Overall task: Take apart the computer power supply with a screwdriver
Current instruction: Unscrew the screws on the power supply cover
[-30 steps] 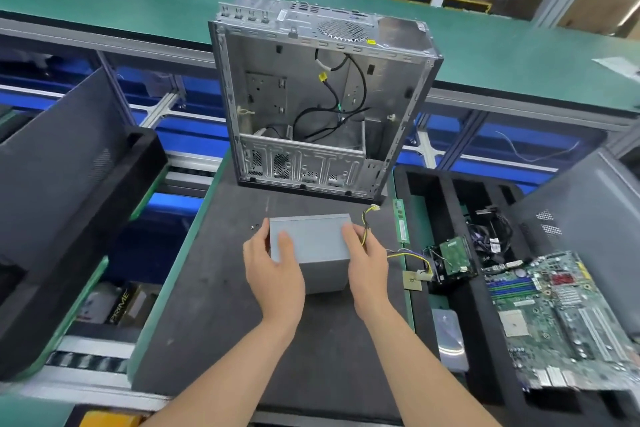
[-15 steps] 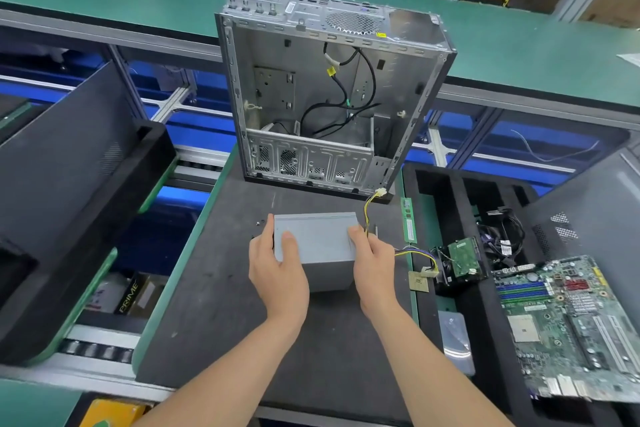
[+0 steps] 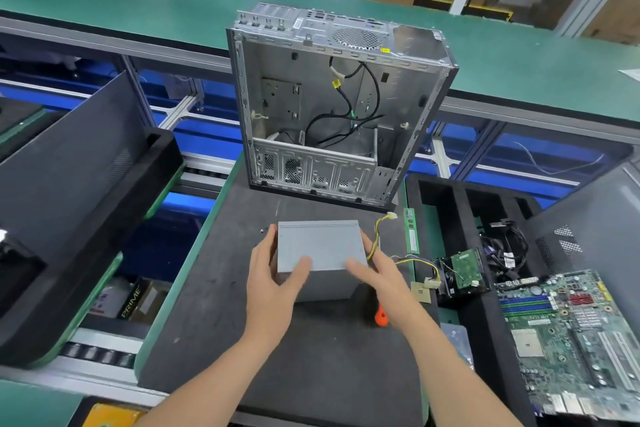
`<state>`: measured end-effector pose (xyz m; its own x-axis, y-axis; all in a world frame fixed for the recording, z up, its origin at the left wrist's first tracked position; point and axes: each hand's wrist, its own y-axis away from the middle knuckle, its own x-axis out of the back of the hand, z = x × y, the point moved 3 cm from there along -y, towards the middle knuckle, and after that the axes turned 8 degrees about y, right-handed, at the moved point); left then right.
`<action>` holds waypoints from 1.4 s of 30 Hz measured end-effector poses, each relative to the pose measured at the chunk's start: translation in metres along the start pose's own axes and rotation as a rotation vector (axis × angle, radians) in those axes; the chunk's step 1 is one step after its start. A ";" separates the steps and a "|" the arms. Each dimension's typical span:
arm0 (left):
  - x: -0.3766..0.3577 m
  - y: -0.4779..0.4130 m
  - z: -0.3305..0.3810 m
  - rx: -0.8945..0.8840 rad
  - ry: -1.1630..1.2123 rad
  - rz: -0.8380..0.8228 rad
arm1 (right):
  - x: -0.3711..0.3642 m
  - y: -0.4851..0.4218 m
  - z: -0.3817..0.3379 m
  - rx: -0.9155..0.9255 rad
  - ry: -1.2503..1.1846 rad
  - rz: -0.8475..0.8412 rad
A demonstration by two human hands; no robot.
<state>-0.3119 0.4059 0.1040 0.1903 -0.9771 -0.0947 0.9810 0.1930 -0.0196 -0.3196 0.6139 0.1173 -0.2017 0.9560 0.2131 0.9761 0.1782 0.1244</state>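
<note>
The grey metal power supply [image 3: 318, 246] sits on the dark mat [image 3: 311, 357], its yellow and black wires [image 3: 375, 236] trailing off to the right. My left hand [image 3: 270, 284] grips its left side, thumb on top. My right hand [image 3: 384, 277] is pressed against the near right corner, thumb on the top edge and fingers along the right side. Just below my right wrist lies a screwdriver with an orange handle [image 3: 381, 318], partly hidden by the hand.
An empty, open computer case [image 3: 311, 97] stands upright at the far end of the mat. A foam tray to the right holds a hard drive [image 3: 464, 270], cables and a motherboard [image 3: 571, 340]. A RAM stick [image 3: 411, 232], a CPU chip [image 3: 420, 291] and small screws [image 3: 263, 229] lie nearby.
My right hand has slid back along the power supply's right side toward its near corner. The orange screwdriver handle now shows under my wrist. The left hand keeps its grip.
</note>
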 end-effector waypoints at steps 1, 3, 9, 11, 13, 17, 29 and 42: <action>0.004 0.000 -0.004 0.002 -0.010 -0.076 | 0.002 0.003 0.001 0.025 0.036 -0.097; 0.005 -0.001 -0.010 0.026 -0.046 -0.181 | 0.004 0.003 0.004 0.044 0.123 -0.173; -0.009 -0.011 0.001 0.102 -0.109 -0.112 | 0.000 -0.012 -0.007 -0.018 0.092 -0.018; -0.012 -0.019 0.007 0.146 -0.121 -0.097 | -0.002 -0.017 -0.013 -0.038 0.045 0.024; -0.013 -0.027 0.011 0.220 -0.099 -0.079 | -0.004 -0.022 -0.019 -0.068 0.017 0.062; -0.013 -0.030 0.017 0.344 -0.019 -0.049 | -0.005 -0.029 -0.023 -0.200 0.044 0.168; 0.004 -0.010 0.005 0.493 0.035 -0.018 | 0.000 -0.041 -0.017 -0.315 0.332 0.258; 0.010 0.006 0.001 0.529 0.099 -0.080 | 0.013 -0.037 -0.018 -0.359 0.285 -0.070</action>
<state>-0.3038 0.3968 0.1043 0.1344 -0.9691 -0.2070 0.8823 0.0220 0.4701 -0.3598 0.6161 0.1326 -0.3291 0.8336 0.4437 0.8796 0.0996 0.4653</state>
